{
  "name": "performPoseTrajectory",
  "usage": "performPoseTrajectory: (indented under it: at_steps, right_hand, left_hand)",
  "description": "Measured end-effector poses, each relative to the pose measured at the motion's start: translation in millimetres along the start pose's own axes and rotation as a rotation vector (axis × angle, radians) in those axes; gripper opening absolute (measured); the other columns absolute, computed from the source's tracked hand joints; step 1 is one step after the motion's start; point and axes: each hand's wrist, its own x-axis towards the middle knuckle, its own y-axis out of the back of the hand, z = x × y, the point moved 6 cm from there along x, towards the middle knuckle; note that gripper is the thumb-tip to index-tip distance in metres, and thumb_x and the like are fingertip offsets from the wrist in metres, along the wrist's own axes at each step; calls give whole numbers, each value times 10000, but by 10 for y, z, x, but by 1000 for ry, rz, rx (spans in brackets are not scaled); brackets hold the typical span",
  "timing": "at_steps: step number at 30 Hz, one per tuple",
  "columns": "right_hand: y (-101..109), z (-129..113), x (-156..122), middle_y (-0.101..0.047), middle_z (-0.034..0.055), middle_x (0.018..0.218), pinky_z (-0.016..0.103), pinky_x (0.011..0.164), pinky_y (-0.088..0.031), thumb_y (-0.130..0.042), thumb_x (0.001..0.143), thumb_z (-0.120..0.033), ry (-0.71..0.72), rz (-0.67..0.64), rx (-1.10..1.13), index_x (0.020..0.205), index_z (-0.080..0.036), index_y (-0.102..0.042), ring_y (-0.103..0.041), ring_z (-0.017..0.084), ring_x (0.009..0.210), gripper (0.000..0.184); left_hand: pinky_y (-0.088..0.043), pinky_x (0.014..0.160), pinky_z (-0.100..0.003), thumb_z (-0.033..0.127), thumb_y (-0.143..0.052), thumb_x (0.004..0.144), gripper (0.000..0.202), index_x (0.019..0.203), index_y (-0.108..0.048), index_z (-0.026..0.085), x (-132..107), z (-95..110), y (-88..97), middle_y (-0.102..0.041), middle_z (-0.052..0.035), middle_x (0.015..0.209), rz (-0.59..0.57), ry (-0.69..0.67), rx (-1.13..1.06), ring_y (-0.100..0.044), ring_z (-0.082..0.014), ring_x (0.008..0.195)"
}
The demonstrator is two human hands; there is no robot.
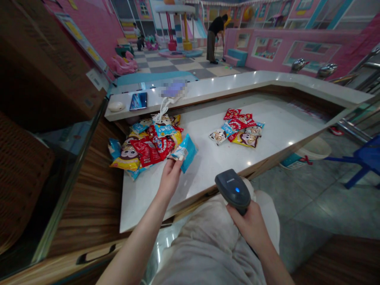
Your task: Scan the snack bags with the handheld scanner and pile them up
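Observation:
My left hand (170, 174) is closed on a light blue snack packet (185, 152), holding it just above the white counter (213, 158) beside a large pile of snack packets (147, 146) at the left. My right hand (247, 225) grips a dark grey barcode scanner (233, 190) with a blue light on top, held over my lap near the counter's front edge. A smaller pile of red, yellow and blue snack packets (239, 128) lies on the counter to the right.
A raised white ledge (225, 85) behind the counter carries a phone (138, 101), a white oval object (116, 106) and a corded device. A dark cabinet stands at left. A blue chair (365, 160) and a basin (311, 152) sit on the floor at right. A person stands far back.

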Motion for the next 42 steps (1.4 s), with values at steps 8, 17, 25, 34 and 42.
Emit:
performPoseTrajectory:
  at_steps: [8,17,25,34,42]
  right_hand:
    - [-69,47,43,-725,34,706,264,605,-502,-622,782,-241,-44,-23,31,806,-157,-690,-662,218,669,110]
    - [-207,21,133,-721,26,705,256,619,-486,-628,770,-226,-21,-44,22,792,-167,-685,-647,203,652,85]
    - [-271,-16,176,-739,45,767,264,655,-494,-625,774,-223,5,-55,19,845,-162,-692,-676,227,718,115]
    - [-265,-93,167,-751,47,760,252,619,-495,-613,774,-212,25,-61,7,816,-170,-691,-669,212,671,98]
    - [-252,-73,157,-741,43,744,250,614,-487,-624,763,-204,18,-51,5,816,-166,-691,-673,216,682,94]
  left_hand:
    - [-570,897,-289,274,-698,824,379,1189,-677,175,242,-554,-352,-750,-63,1120,-116,361,-214,-714,-188,975]
    - [-561,931,-320,291,-774,771,335,1071,-703,160,248,-722,-387,-763,-63,1067,-77,367,-194,-725,-184,950]
    - [-492,1057,-381,415,-731,831,429,1186,-684,179,229,-700,-422,-737,-88,1173,-122,286,-204,-677,-238,1128]
    - [-446,1094,-421,508,-647,874,540,1289,-642,161,217,-652,-510,-646,-133,1342,-252,234,-195,-621,-281,1226]
    - [-461,1082,-408,482,-596,911,487,1273,-649,161,222,-649,-523,-658,-124,1327,-249,249,-209,-634,-269,1210]
